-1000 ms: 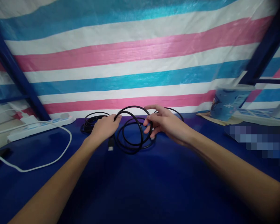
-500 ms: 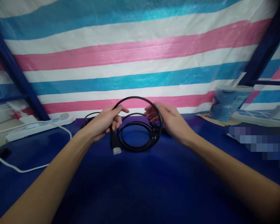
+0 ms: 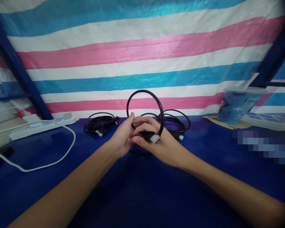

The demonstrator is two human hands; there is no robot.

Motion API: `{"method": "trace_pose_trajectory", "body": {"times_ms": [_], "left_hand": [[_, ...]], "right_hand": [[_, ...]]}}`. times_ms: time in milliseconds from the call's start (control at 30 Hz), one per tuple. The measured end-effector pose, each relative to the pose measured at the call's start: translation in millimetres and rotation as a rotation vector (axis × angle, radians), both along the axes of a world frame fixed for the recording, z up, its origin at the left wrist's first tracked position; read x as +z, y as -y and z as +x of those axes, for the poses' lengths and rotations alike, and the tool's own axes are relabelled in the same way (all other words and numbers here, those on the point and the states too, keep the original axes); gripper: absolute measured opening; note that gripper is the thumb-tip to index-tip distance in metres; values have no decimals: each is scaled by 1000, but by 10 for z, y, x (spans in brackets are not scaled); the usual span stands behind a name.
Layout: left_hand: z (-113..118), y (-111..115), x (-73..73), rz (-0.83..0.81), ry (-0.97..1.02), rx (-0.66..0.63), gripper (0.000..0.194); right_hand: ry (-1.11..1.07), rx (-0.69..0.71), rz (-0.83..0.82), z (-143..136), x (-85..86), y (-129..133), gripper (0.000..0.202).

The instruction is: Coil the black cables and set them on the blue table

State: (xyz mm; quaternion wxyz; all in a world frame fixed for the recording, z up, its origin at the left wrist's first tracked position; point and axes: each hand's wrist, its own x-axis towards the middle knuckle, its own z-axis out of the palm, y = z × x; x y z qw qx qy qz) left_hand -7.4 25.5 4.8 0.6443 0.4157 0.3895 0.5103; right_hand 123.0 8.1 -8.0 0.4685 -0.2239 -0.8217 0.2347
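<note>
A black cable (image 3: 144,91) is wound into an upright loop between my two hands, over the blue table. Its black plug with a pale cap (image 3: 154,138) lies against the fingers of my right hand (image 3: 165,146), which are closed around it. My left hand (image 3: 122,137) is closed on the loop's left side, its fingertips meeting those of the right; part of the cable is hidden there. Behind the left wrist lies one coiled black cable (image 3: 95,129) with pale-ended plugs. Another black coil (image 3: 178,129) rests behind the right hand.
A white power strip (image 3: 41,126) and a looped white cord (image 3: 72,144) are on the left. On the right a blue patterned cup-like container (image 3: 237,106) stands near a second power strip (image 3: 267,121). Striped sheeting (image 3: 133,68) hangs behind the blue table (image 3: 137,190).
My hands have come together, the left moving right and the right closing in. The plug has gone from below my left hand to my right fingers. The loop looks smaller.
</note>
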Motion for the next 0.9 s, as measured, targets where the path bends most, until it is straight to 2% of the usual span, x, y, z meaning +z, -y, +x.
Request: {"method": "trace_pose_trajectory", "body": {"times_ms": [100,167,233,300,400,433,500,600,700,767,833,900], "left_hand": [[-43,-69,3,163,-102,113,25],[-127,-125,29,349,-262,255,36],[-211,-151,57,614,-465,390,57],[-262,-126,84,995,-677,454,68],[-270,-14,127,1578,-952,425,66],[-265,26,144,1714,-1036,392,62],[-263,80,175,1867,-1196,304,52],[-290,68,194,1899,-1395,206,38],[-318,-3,165,1849,-1472,285,27],[-320,-39,130,1728,-1512,305,23],[-314,-57,99,1555,-1553,267,22],[-314,-72,78,1388,-1523,270,21]], "right_hand": [[-43,110,-216,55,106,-12,19],[-61,218,-385,88,164,1,29],[-68,320,-561,103,196,30,37],[-26,370,-770,103,213,67,41],[44,348,-1040,103,253,109,36],[55,338,-1092,108,274,115,32],[84,305,-1141,125,320,116,24],[88,232,-1115,144,375,110,20],[-6,214,-1097,134,403,132,16],[-53,231,-1083,115,414,166,11],[-53,228,-1045,94,421,208,5],[-46,203,-995,75,420,244,4]]}}
